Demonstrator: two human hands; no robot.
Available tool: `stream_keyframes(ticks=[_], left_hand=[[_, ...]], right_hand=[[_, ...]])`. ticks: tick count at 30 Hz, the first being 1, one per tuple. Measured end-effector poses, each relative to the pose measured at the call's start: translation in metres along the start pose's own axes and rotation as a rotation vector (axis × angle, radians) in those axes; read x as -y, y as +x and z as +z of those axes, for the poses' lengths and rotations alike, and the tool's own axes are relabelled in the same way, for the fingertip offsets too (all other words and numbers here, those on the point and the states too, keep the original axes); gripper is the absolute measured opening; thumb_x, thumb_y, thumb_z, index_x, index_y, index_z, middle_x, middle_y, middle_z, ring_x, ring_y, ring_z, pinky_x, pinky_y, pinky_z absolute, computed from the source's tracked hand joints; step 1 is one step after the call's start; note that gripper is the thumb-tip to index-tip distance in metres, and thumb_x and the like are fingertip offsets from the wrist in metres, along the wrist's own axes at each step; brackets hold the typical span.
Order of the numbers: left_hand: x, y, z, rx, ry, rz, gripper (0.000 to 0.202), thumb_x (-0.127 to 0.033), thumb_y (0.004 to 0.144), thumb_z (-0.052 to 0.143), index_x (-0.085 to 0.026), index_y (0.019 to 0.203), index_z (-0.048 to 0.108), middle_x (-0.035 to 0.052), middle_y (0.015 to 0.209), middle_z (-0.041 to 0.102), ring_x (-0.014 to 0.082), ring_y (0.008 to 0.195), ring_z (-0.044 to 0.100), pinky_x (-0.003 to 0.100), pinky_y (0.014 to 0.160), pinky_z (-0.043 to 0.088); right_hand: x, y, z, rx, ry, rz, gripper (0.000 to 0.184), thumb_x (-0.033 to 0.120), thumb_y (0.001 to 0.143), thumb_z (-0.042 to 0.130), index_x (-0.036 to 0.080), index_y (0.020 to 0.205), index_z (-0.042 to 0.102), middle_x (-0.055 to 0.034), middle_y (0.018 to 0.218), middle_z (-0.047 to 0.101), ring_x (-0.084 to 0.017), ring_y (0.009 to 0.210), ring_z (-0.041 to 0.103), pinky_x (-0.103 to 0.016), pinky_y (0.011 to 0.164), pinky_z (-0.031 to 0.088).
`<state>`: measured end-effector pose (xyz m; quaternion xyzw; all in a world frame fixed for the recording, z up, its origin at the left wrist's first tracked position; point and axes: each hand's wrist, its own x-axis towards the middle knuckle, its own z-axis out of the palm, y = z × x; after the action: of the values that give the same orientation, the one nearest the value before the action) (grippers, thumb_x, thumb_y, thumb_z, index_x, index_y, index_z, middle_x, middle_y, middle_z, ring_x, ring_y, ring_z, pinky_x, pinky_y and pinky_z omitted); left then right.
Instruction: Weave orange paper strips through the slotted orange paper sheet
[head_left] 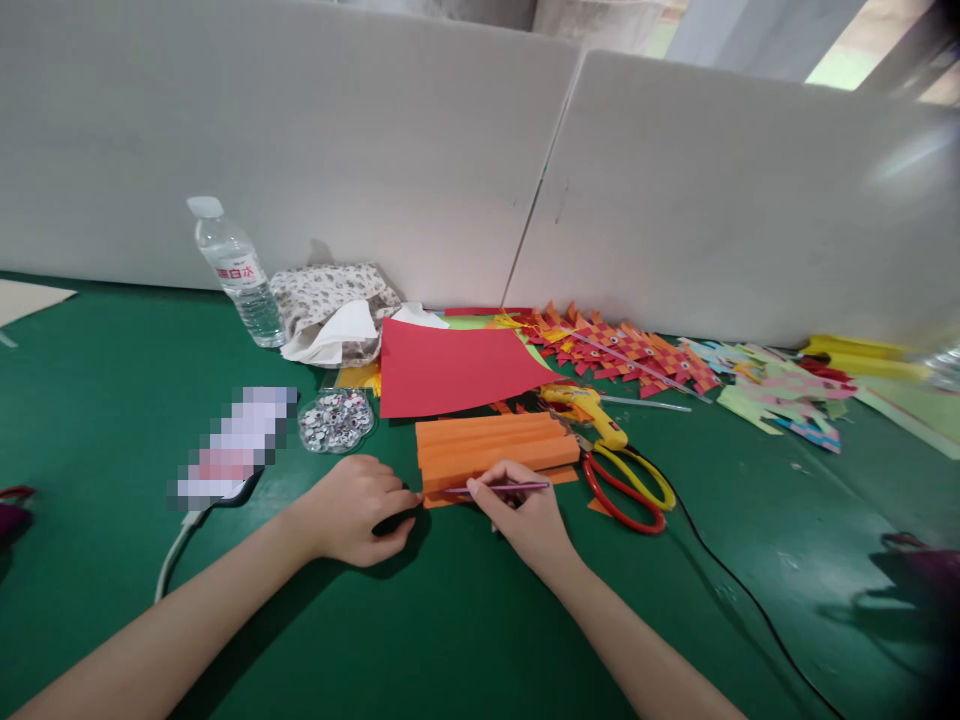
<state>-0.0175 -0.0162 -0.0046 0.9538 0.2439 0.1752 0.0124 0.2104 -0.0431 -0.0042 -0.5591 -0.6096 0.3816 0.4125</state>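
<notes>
An orange sheet of paper (487, 440) with folds running across it lies in front of me on the green table. My right hand (525, 515) rests at its near edge, pinching a thin purple pencil (517, 487) that points left along the paper. At the paper's lower left corner, the index fingertip of my left hand (367, 510) touches the edge. The thumb of that hand stands apart from the index finger, the other fingers are curled, and nothing is held. Scissors with red and yellow handles (626, 510) lie right of the paper, their blades partly hidden.
Behind are red paper (457, 370), a yellow glue gun (600, 415) with black cord, and woven paper fish (622, 350). Leftward lie googly eyes (337, 420), a phone (236, 440) on a cable, and a water bottle (240, 270). A grey partition (375, 140) closes the back.
</notes>
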Motion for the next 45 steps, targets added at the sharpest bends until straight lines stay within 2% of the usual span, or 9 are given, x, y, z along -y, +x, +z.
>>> stream_keyframes(ticks=[11,16,22,26,31,36,38,42,45], left_hand=[[0.003,-0.002,0.003,-0.082,-0.012,0.024,0.023,-0.026,0.084,0.047,-0.019,0.089,0.068,0.0018,0.055,0.061,0.0143,0.049,0.055,0.025,0.047,0.037],[0.004,-0.002,0.003,-0.221,-0.041,-0.157,0.02,-0.029,0.083,0.052,-0.019,0.071,0.065,-0.0008,0.054,0.06,0.0124,0.048,0.055,0.024,0.049,0.036],[0.0,0.004,0.014,-0.136,-0.055,-0.348,0.027,-0.043,0.08,0.058,-0.019,0.071,0.065,-0.0033,0.047,0.055,0.0096,0.042,0.048,0.02,0.043,0.024],[0.0,0.009,0.02,-0.069,-0.124,-0.435,0.031,-0.038,0.084,0.056,-0.018,0.062,0.061,-0.0047,0.047,0.052,0.0076,0.04,0.044,0.02,0.043,0.02],[0.003,0.011,0.014,-0.039,-0.212,-0.451,0.024,-0.032,0.087,0.051,-0.02,0.072,0.065,-0.0049,0.051,0.054,0.008,0.044,0.047,0.019,0.044,0.024],[0.001,0.014,0.006,-0.018,-0.374,-0.545,0.029,-0.039,0.089,0.049,-0.018,0.072,0.059,-0.0057,0.05,0.051,0.0085,0.044,0.047,0.017,0.043,0.027],[-0.002,0.016,0.004,-0.013,-0.499,-0.565,0.03,-0.04,0.091,0.046,-0.017,0.073,0.057,-0.0049,0.055,0.055,0.0089,0.048,0.05,0.017,0.044,0.031],[-0.011,0.024,0.002,-0.083,-0.675,-0.6,0.032,-0.039,0.09,0.048,-0.016,0.071,0.057,-0.0028,0.062,0.057,0.0094,0.054,0.052,0.018,0.047,0.036],[-0.016,0.033,0.005,-0.104,-0.794,-0.651,0.036,-0.041,0.089,0.048,-0.014,0.067,0.06,-0.0017,0.058,0.057,0.009,0.05,0.049,0.018,0.043,0.035]], right_hand=[[-0.004,-0.001,-0.002,0.004,0.037,-0.023,0.023,0.037,0.078,0.062,0.019,0.066,0.056,0.0048,0.05,0.048,-0.009,0.041,0.043,-0.022,0.041,0.031],[0.001,-0.001,-0.002,0.036,0.003,-0.033,0.021,0.035,0.078,0.062,0.019,0.066,0.057,0.005,0.049,0.047,-0.009,0.041,0.04,-0.022,0.041,0.029],[0.002,-0.001,-0.002,0.031,-0.014,-0.044,0.022,0.035,0.077,0.062,0.019,0.063,0.057,0.0058,0.047,0.044,-0.008,0.041,0.037,-0.021,0.041,0.028],[-0.001,-0.002,-0.002,0.037,0.009,-0.036,0.022,0.036,0.078,0.061,0.019,0.064,0.055,0.0063,0.047,0.042,-0.008,0.04,0.036,-0.021,0.04,0.027],[-0.002,-0.005,-0.004,-0.036,0.058,-0.085,0.023,0.037,0.079,0.061,0.02,0.066,0.053,0.0041,0.051,0.049,-0.009,0.041,0.042,-0.022,0.042,0.033],[-0.006,-0.015,-0.008,-0.13,0.021,-0.269,0.018,0.032,0.086,0.057,0.021,0.072,0.057,0.0023,0.052,0.055,-0.011,0.041,0.049,-0.025,0.044,0.041],[-0.009,-0.02,-0.011,-0.18,-0.002,-0.411,0.012,0.028,0.089,0.053,0.022,0.085,0.062,-0.0024,0.068,0.066,-0.013,0.046,0.057,-0.027,0.049,0.047],[-0.01,-0.022,-0.013,-0.147,-0.101,-0.753,0.028,0.028,0.096,0.043,0.026,0.121,0.055,-0.0099,0.111,0.069,-0.019,0.076,0.07,-0.033,0.069,0.054],[-0.005,-0.016,-0.009,-0.101,-0.263,-0.909,0.025,0.025,0.096,0.044,0.024,0.118,0.056,-0.0106,0.111,0.07,-0.022,0.096,0.066,-0.037,0.08,0.052]])
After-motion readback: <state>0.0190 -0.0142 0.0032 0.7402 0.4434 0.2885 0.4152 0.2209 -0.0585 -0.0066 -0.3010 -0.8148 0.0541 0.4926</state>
